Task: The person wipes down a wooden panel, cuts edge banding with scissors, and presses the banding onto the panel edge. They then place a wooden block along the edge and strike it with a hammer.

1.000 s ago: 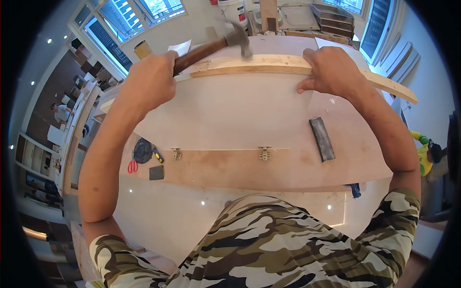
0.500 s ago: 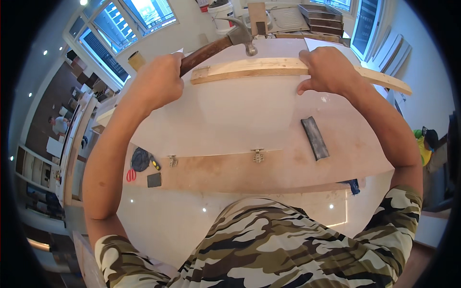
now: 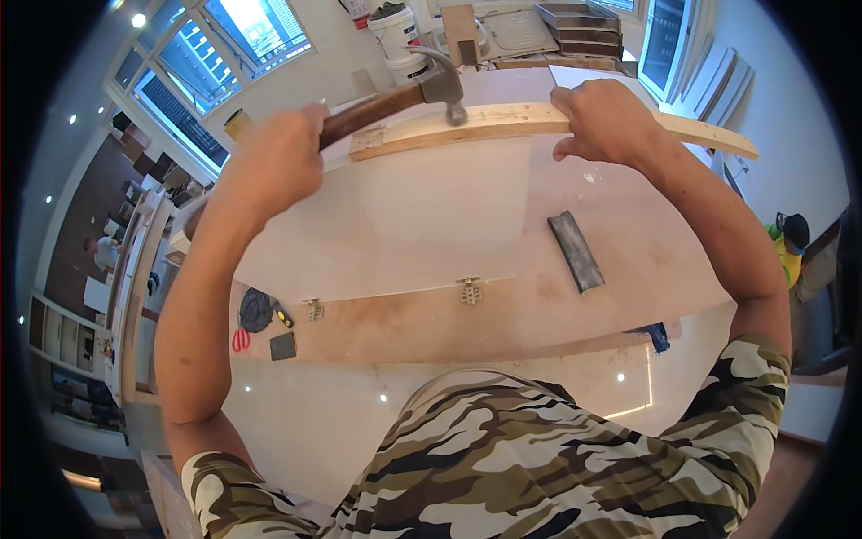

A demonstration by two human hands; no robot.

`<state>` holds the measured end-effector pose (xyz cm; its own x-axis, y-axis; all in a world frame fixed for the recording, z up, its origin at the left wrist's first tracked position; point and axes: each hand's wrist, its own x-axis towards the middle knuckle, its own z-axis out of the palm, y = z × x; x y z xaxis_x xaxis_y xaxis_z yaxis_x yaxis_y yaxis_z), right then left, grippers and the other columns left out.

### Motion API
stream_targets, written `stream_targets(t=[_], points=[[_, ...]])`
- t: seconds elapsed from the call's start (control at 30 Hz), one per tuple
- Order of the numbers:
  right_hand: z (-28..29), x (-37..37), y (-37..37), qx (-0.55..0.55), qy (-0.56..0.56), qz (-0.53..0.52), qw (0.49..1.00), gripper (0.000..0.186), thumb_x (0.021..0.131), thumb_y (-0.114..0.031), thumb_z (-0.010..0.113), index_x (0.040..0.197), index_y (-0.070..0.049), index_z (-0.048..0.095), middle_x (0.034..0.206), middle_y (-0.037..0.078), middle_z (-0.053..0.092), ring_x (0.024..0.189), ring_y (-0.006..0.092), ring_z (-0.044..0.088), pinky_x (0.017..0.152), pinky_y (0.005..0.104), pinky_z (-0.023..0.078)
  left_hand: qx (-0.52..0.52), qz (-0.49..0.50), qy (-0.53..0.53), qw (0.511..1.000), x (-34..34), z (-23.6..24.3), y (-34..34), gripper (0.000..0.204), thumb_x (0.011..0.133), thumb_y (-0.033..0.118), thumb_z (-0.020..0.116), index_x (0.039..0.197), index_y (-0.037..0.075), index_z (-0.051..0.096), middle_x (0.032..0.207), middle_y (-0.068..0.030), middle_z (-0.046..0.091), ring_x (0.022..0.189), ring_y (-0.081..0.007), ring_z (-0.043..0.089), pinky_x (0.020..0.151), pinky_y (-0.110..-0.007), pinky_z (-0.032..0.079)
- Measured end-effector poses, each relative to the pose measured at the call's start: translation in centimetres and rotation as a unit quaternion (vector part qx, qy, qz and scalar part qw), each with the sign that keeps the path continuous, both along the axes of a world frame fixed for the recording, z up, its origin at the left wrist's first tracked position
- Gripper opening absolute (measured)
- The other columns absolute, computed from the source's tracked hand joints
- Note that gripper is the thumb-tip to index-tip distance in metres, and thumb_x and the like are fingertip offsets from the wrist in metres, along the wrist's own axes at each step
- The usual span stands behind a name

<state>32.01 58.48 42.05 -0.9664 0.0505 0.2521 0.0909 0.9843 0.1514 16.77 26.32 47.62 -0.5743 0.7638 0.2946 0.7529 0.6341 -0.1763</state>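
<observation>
My left hand (image 3: 274,166) is wrapped round the wooden handle of a claw hammer (image 3: 382,110). The hammer's metal face is at the top of a long pale wood strip (image 3: 458,128), touching it or just over it. My right hand (image 3: 603,123) grips that strip farther right, thumb on the near side and fingers over the far edge. Under the strip lies a white panel (image 3: 422,216), with two metal hinges (image 3: 470,290) along its near edge. Whether a nail stands under the hammer cannot be made out.
A dark grey sanding block (image 3: 576,252) lies on the worktable (image 3: 646,242). Red-handled scissors (image 3: 241,340), a dark round bundle (image 3: 256,310), a yellow-black tool (image 3: 284,316) and a dark square pad (image 3: 283,347) sit at the near left. Behind stand white buckets (image 3: 395,40). A person in yellow (image 3: 790,247) is at far right.
The hammer head has come down from above the strip onto or close to its top. My right hand keeps its hold on the strip; the whole view has shifted slightly.
</observation>
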Motion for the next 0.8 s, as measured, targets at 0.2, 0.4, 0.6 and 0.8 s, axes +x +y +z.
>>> stream_targets(t=[0.2,0.4,0.6,0.8], points=[[-0.5,0.0,0.4,0.036,0.034,0.013,0.999,0.039,0.076,-0.025,0.082,0.096,0.001,0.06,0.076,0.022,0.066,0.08,0.041,0.065,0.075,0.0491,0.052,0.34,0.064,-0.195,0.918,1.8,3.8,2.2,0.024,0.078,0.006,0.062,0.1,-0.003,0.063,0.083,-0.023,0.069,0.084,-0.04,0.068,0.074,-0.044,0.053],[-0.2,0.0,0.9,0.06,0.027,0.008,0.998,0.032,0.077,-0.019,0.077,0.097,0.0,0.061,0.076,0.022,0.066,0.078,0.0409,0.065,0.073,0.0496,0.052,-0.007,-0.042,0.054,0.998,-0.2,-0.4,2.4,0.025,0.08,0.003,0.055,0.103,0.0,0.065,0.092,-0.0262,0.069,0.09,-0.0441,0.066,0.081,-0.049,0.052],[-0.2,-0.4,0.7,0.06,0.018,-0.008,0.998,0.029,0.077,-0.017,0.075,0.096,0.0,0.061,0.076,0.022,0.067,0.078,0.0411,0.065,0.073,0.0499,0.052,0.235,0.0,-0.102,0.967,-0.2,0.7,3.2,0.019,0.079,0.002,0.058,0.097,-0.002,0.065,0.089,-0.0262,0.068,0.085,-0.0434,0.066,0.076,-0.048,0.052],[-0.3,0.1,0.2,0.057,0.023,-0.02,0.998,0.014,0.08,-0.008,0.067,0.09,-0.001,0.061,0.076,0.021,0.067,0.075,0.0401,0.066,0.072,0.0492,0.053,0.01,0.004,0.031,0.999,-0.8,0.0,1.2,0.025,0.078,0.004,0.061,0.101,-0.003,0.065,0.087,-0.0268,0.067,0.089,-0.0442,0.065,0.08,-0.05,0.052]])
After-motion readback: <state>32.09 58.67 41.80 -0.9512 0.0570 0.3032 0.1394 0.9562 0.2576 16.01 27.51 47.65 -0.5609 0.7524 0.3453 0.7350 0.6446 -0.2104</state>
